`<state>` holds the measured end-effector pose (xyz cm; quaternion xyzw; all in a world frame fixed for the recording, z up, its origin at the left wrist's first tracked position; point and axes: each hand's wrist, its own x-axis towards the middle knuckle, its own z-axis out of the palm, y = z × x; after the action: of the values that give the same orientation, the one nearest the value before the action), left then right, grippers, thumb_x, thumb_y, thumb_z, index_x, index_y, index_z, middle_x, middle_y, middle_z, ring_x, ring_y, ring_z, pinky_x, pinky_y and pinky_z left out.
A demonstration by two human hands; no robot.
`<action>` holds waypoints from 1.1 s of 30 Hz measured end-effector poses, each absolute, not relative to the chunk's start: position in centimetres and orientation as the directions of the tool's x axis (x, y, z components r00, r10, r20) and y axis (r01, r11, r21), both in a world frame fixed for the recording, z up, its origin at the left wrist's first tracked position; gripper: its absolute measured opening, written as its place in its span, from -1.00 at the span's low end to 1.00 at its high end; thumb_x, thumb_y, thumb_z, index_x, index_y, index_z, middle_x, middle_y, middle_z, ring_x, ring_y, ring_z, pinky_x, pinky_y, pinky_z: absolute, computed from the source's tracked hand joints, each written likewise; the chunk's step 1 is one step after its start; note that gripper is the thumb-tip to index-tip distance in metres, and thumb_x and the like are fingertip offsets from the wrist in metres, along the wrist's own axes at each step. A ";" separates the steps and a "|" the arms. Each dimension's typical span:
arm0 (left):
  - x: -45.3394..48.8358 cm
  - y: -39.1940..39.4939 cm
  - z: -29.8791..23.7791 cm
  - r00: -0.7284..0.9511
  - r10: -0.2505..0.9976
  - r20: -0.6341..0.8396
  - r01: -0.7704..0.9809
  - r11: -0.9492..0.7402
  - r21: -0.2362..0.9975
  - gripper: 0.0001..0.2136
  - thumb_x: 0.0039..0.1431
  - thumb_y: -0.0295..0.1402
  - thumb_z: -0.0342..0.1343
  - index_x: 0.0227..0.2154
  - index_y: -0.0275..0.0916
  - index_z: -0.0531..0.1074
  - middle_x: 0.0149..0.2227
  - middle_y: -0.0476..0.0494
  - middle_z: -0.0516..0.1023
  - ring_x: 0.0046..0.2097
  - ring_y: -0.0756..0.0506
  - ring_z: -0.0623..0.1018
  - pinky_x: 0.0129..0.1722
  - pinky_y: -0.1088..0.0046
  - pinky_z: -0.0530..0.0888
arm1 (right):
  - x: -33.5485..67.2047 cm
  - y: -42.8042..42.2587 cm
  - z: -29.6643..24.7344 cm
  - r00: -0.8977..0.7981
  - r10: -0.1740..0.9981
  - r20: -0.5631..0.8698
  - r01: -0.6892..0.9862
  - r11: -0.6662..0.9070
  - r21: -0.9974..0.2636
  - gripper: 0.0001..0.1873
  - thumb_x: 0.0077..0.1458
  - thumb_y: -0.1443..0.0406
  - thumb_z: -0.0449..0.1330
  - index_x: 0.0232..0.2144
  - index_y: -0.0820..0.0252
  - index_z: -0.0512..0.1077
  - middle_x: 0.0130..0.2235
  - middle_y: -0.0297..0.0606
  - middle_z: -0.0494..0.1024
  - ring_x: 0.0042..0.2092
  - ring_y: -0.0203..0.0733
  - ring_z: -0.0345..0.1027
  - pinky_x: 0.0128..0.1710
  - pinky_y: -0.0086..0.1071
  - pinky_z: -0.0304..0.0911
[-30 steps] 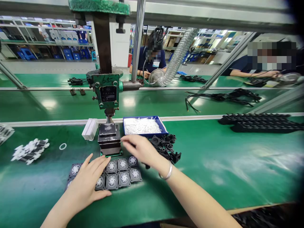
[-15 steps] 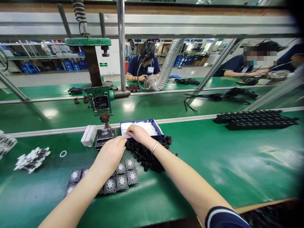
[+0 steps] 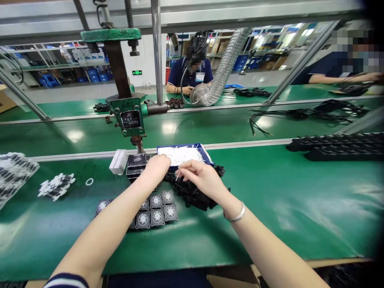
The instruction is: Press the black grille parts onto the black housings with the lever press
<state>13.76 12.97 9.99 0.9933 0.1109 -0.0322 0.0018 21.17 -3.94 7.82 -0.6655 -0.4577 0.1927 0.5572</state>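
My left hand [image 3: 156, 168] reaches forward beside the black block [image 3: 135, 164] under the green press [image 3: 129, 116], its fingers curled and hidden from me. My right hand [image 3: 199, 178] hovers over a pile of black plastic parts [image 3: 192, 194], pinching a thin white pin between thumb and fingers. Just behind it sits a blue tray [image 3: 207, 154] full of white pins. A group of small black square fans [image 3: 154, 208] with white rotors lies on the green belt under my left forearm.
White-and-black parts [image 3: 55, 186] and a white ring [image 3: 89, 182] lie at left, a white block [image 3: 118, 162] beside the press. Rows of black parts [image 3: 339, 146] fill the right. Across the belt, two people in dark shirts work by a silver hose [image 3: 225, 68].
My right hand has drawn back from the blue tray with a white pin pinched in it. My left hand has lifted off the fans and gone forward to the press block.
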 end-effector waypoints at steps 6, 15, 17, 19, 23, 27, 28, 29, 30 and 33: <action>12.5 12.5 11.9 0.967 0.234 0.099 0.226 -0.971 0.084 -0.82 0.26 -0.64 -0.02 -0.25 -0.42 0.49 -0.22 -0.37 0.60 -0.15 -0.21 0.63 -0.13 0.27 0.53 | 17.3 -4.2 5.7 0.386 0.873 0.299 0.552 0.041 -0.833 -0.85 0.26 0.26 0.13 -0.32 0.15 0.47 -0.34 -0.32 0.62 -0.33 -0.26 0.48 -0.29 -0.40 0.35; 3.2 11.9 11.4 0.929 0.338 0.151 0.142 -0.703 0.697 -0.92 0.25 -0.39 0.08 -0.37 -0.19 0.40 -0.38 0.01 0.60 -0.32 -0.04 0.62 -0.31 0.49 0.51 | 17.1 -3.9 5.0 0.307 0.897 0.319 0.684 0.025 -0.729 -0.92 0.27 0.35 0.19 -0.33 0.16 0.42 -0.34 -0.35 0.55 -0.33 -0.28 0.42 -0.29 -0.43 0.28; 1.7 11.7 10.2 0.924 0.367 0.111 0.177 -0.665 0.725 -0.90 0.25 -0.35 0.08 -0.39 -0.18 0.41 -0.38 0.01 0.61 -0.31 -0.05 0.62 -0.31 0.48 0.51 | 17.0 -3.8 5.2 0.245 0.910 0.333 0.767 0.029 -0.641 -0.88 0.24 0.30 0.23 -0.36 0.17 0.40 -0.37 -0.34 0.52 -0.32 -0.24 0.39 -0.29 -0.39 0.27; 0.8 11.4 9.2 0.918 0.381 0.105 0.203 -0.684 0.701 -0.90 0.25 -0.35 0.07 -0.39 -0.18 0.40 -0.39 0.02 0.60 -0.32 -0.04 0.61 -0.32 0.49 0.48 | 17.0 -3.8 5.5 0.214 0.905 0.367 0.823 0.035 -0.566 -0.86 0.22 0.24 0.27 -0.30 0.18 0.40 -0.30 -0.28 0.52 -0.23 -0.17 0.39 -0.22 -0.33 0.31; 0.2 11.1 8.2 0.915 0.367 0.168 0.181 -0.745 0.642 -0.89 0.28 -0.36 0.05 -0.37 -0.18 0.39 -0.40 0.04 0.57 -0.34 -0.02 0.59 -0.35 0.51 0.45 | 17.3 -3.9 5.8 0.202 0.884 0.421 0.833 0.071 -0.549 -0.87 0.28 0.27 0.20 -0.14 0.16 0.41 -0.18 -0.21 0.53 -0.13 -0.15 0.41 -0.10 -0.28 0.33; 0.2 11.0 7.8 0.912 0.341 0.226 0.159 -0.805 0.572 -0.89 0.30 -0.37 0.04 -0.37 -0.18 0.39 -0.40 0.02 0.56 -0.35 -0.03 0.58 -0.35 0.51 0.46 | 17.2 -3.7 5.0 0.191 0.911 0.365 0.847 0.035 -0.530 -0.85 0.29 0.30 0.19 -0.37 0.17 0.40 -0.36 -0.30 0.51 -0.29 -0.21 0.38 -0.25 -0.35 0.29; 0.1 10.9 7.7 0.913 0.331 0.241 0.153 -0.821 0.549 -0.89 0.30 -0.37 0.04 -0.37 -0.18 0.39 -0.40 0.01 0.56 -0.35 -0.03 0.58 -0.35 0.50 0.46 | 17.1 -3.6 4.8 0.195 0.913 0.358 0.863 0.014 -0.505 -0.83 0.27 0.29 0.21 -0.40 0.18 0.39 -0.38 -0.30 0.49 -0.30 -0.21 0.37 -0.27 -0.35 0.28; 0.1 10.9 7.7 0.912 0.322 0.253 0.148 -0.836 0.529 -0.89 0.31 -0.38 0.04 -0.36 -0.18 0.39 -0.40 0.01 0.57 -0.35 -0.03 0.58 -0.35 0.50 0.46 | 17.0 -3.5 4.6 0.198 0.914 0.355 0.879 -0.005 -0.477 -0.80 0.25 0.26 0.24 -0.41 0.18 0.37 -0.39 -0.29 0.48 -0.31 -0.20 0.36 -0.29 -0.34 0.28; 0.0 10.9 7.6 0.911 0.315 0.267 0.143 -0.847 0.512 -0.88 0.31 -0.38 0.03 -0.36 -0.18 0.39 -0.39 0.00 0.57 -0.35 -0.04 0.58 -0.35 0.49 0.46 | 16.9 -3.4 4.6 0.201 0.914 0.353 0.892 -0.022 -0.452 -0.78 0.22 0.22 0.26 -0.41 0.18 0.35 -0.39 -0.29 0.47 -0.32 -0.19 0.35 -0.30 -0.33 0.27; -0.2 10.9 7.5 0.905 0.305 0.295 0.130 -0.860 0.493 -0.88 0.33 -0.38 0.01 -0.35 -0.18 0.39 -0.39 0.00 0.58 -0.35 -0.03 0.57 -0.35 0.50 0.46 | 16.8 -3.4 4.9 0.254 0.893 0.372 0.888 -0.063 -0.455 -0.71 0.20 0.10 0.27 -0.30 0.18 0.33 -0.31 -0.24 0.46 -0.28 -0.16 0.36 -0.28 -0.30 0.30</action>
<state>-0.15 10.93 7.49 0.9466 0.1149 0.1846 0.2383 16.78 -3.37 4.94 -0.7291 -0.6106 0.0038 0.3091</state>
